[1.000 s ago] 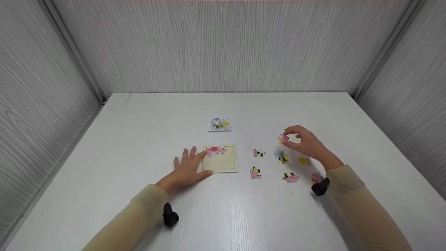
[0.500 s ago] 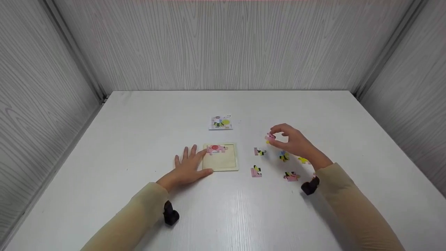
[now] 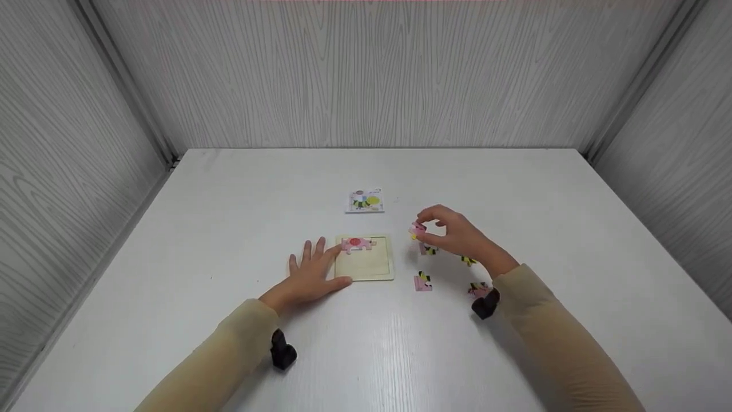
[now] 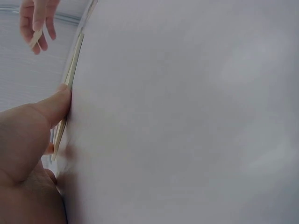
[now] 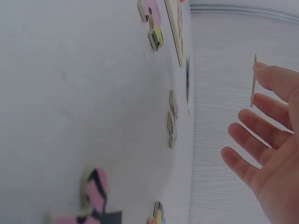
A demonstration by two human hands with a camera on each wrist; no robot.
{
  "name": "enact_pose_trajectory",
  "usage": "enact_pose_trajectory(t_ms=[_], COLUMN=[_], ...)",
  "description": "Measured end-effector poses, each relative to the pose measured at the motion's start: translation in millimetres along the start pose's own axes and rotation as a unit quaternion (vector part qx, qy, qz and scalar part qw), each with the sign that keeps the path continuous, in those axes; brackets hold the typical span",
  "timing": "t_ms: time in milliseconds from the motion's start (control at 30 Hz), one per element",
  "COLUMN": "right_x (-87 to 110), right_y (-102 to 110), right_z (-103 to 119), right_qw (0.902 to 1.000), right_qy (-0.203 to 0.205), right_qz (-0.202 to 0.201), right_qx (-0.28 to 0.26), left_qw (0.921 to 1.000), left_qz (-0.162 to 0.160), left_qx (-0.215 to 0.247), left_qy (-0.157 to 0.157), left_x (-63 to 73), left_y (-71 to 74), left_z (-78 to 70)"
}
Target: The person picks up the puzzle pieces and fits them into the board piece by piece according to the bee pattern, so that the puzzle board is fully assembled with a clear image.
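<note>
My left hand (image 3: 307, 276) rests with spread, straight fingers at the left side of a square wooden puzzle tray (image 3: 369, 266), thumb and index finger touching its edge. A pink puzzle piece (image 3: 355, 244) with a red circle lies in the tray's upper left. To the right of the tray, my right hand (image 3: 456, 233) pinches a pink and yellow puzzle piece (image 3: 417, 230) between thumb and index finger. In the right wrist view that held piece (image 5: 253, 88) shows edge-on, raised above the table, with the other fingers loosely extended.
Loose pieces lie right of the tray, among them a pink and yellow piece (image 3: 423, 281) and a partly covered one (image 3: 429, 250). Others are farther right, under the right arm (image 3: 549, 320). Behind the tray lies a small picture card (image 3: 365, 201). Grey panels (image 3: 366, 74) enclose the table.
My right hand has moved left toward the tray, carrying the pinched puzzle piece. It now passes over the loose pieces. The left hand has stayed at the tray.
</note>
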State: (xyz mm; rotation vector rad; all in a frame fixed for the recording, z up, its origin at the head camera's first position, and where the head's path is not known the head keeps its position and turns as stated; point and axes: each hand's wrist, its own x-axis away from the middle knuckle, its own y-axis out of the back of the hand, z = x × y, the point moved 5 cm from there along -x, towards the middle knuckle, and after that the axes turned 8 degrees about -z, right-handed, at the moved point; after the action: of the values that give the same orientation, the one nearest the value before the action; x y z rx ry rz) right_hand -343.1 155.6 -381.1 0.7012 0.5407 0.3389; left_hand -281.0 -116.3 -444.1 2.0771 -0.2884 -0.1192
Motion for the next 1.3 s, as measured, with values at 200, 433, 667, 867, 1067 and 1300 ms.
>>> enact_pose_trajectory(t_ms=[200, 433, 667, 867, 1067, 1300], right_x=[-7.9, -17.2, -29.0, -35.7, -41.3, -43.9], right_y=[-17, -33, -49, -62, -69, -74], right_z=[5, 9, 13, 13, 13, 12], right_qw=[0.9991, 0.9971, 0.9949, 0.9863, 0.9794, 0.9766], right_qy=[-0.014, -0.028, -0.022, -0.049, -0.053, -0.039], right_qz=[0.039, 0.069, 0.09, 0.136, 0.156, 0.171], right_qx=[0.005, 0.02, 0.042, 0.081, 0.117, 0.124], left_qw=[1.0, 1.0, 1.0, 1.0, 1.0, 1.0], left_qz=[-0.002, 0.001, -0.005, -0.006, -0.002, -0.004], left_qx=[0.003, 0.008, 0.002, -0.004, -0.002, 0.004], left_qy=[-0.001, 0.001, -0.001, -0.001, 0.001, 0.0], left_x=[0.3, 1.6, 2.2, 1.5, 0.6, 1.7], left_y=[-0.1, 0.4, 2.8, 2.1, 1.5, 1.9], left_z=[-0.2, -1.1, -3.0, -3.4, -2.4, -2.3])
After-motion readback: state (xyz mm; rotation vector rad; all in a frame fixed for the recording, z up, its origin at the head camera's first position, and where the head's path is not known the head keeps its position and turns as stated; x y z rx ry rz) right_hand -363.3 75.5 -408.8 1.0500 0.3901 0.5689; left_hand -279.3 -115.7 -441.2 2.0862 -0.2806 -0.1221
